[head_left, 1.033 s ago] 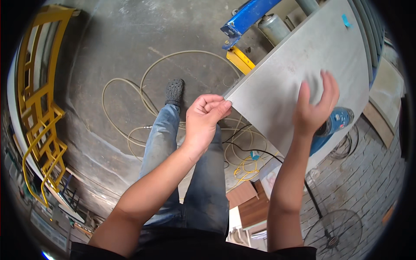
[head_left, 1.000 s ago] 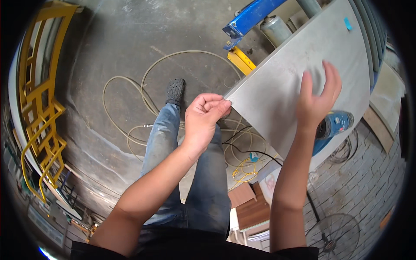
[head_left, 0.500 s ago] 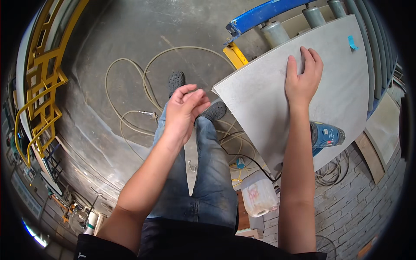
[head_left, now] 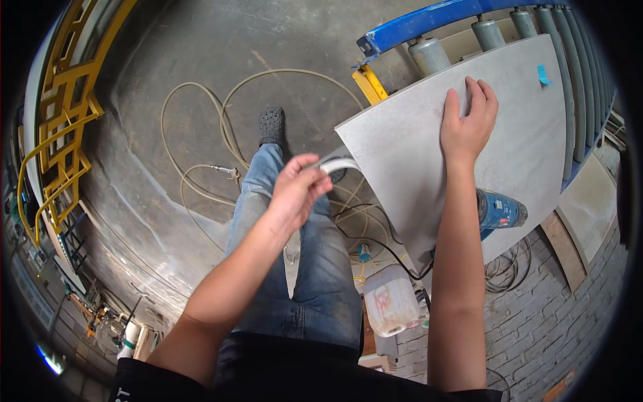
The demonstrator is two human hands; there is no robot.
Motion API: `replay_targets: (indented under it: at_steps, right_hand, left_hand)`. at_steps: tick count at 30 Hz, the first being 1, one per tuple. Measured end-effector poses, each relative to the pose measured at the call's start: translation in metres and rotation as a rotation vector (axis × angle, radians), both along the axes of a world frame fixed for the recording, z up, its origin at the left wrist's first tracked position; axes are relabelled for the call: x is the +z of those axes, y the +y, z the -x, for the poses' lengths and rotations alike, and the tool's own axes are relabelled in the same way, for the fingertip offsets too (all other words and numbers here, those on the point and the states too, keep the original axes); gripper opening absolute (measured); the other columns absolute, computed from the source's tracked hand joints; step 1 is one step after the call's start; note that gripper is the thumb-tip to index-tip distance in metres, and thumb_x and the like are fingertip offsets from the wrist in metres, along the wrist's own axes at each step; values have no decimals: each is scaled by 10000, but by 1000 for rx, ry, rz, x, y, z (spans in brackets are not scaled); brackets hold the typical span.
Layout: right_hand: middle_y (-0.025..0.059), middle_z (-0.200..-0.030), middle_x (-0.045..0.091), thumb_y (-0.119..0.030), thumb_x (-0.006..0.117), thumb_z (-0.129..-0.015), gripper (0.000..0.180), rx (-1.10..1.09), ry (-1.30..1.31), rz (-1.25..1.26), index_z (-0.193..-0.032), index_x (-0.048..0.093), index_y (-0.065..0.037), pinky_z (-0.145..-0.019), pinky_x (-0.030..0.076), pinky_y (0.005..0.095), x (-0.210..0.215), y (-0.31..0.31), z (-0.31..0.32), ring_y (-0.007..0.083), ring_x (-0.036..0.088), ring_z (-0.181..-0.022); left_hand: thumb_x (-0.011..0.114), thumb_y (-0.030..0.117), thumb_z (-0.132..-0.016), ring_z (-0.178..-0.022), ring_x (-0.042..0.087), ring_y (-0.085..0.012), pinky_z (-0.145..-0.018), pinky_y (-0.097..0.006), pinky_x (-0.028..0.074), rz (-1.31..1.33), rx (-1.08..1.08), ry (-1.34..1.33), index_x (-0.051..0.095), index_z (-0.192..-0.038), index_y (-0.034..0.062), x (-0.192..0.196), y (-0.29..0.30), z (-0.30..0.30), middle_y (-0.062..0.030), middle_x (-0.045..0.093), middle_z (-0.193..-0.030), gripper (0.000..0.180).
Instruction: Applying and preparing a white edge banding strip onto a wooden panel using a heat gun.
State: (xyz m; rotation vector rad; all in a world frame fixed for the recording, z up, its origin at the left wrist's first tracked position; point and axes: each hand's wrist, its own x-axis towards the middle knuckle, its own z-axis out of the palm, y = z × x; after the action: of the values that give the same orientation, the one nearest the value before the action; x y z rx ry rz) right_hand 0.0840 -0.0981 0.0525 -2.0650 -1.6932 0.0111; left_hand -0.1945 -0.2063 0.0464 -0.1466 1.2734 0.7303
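Observation:
My left hand [head_left: 299,191] pinches one end of a curved white strip [head_left: 340,163] between thumb and fingers. The strip bends across to the near-left edge of a light grey slab [head_left: 408,154]; whether it is fixed there I cannot tell. My right hand [head_left: 472,124] lies on the slab's top, fingers spread, near its far edge. A blue power tool [head_left: 502,211] lies on the slab to the right of my right forearm, which hides part of it. A scrap of blue tape [head_left: 544,76] sticks to the slab at the far right.
The slab rests on a roller stand with grey rollers [head_left: 429,56] and a blue rail [head_left: 429,23]. A beige hose [head_left: 184,87] loops over the floor. A whitish canister [head_left: 392,301] stands near my legs. Yellow metal frames [head_left: 67,114] stand at left.
The white strip now shows in my left hand, which has moved slightly right and nearer. My right hand stays on the slab. One foot has shifted beneath the slab's corner.

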Motion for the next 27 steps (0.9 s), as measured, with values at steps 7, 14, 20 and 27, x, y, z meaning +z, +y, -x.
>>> replay_targets:
  at_steps: [7, 14, 20, 27]
  right_hand:
    - [140, -1262, 515, -247, 637, -850, 361, 2, -38, -2, -1164, 620, -71, -987, 413, 389, 0, 0, -1, 309, 506, -1168]
    - [142, -1265, 516, -263, 629, -852, 370, 8, -40, -29, -1167, 621, -70, -993, 404, 394, -3, -1, -3, 313, 501, -1172]
    - [143, -1270, 514, -296, 618, -854, 386, 5, -43, -15, -1171, 622, -77, -998, 399, 402, -4, -1, -1, 315, 498, -1177]
    - [143, -1279, 514, -324, 612, -851, 400, 6, -34, -33, -1175, 622, -90, -1002, 392, 410, -5, -2, -2, 324, 495, -1178]
  left_hand:
    - [532, -31, -880, -802, 660, -218, -781, -368, 575, 343, -2, -264, 530, -1154, 63, 7, -117, 32, -98, 641, -940, 290]
    - [649, 3, -801, -1094, 564, -214, -921, -341, 491, -623, -760, 753, 501, -1265, 52, 11, -68, 48, -104, 549, -1221, 490]
    - [721, 78, -763, -1090, 579, -272, -857, -327, 503, -994, -601, 956, 574, -1205, 72, 21, 25, -9, -140, 584, -1195, 465]
    - [740, 117, -766, -733, 606, -275, -632, -355, 487, -1031, -781, 1074, 591, -808, 33, 16, -1, 15, -116, 585, -785, 176]
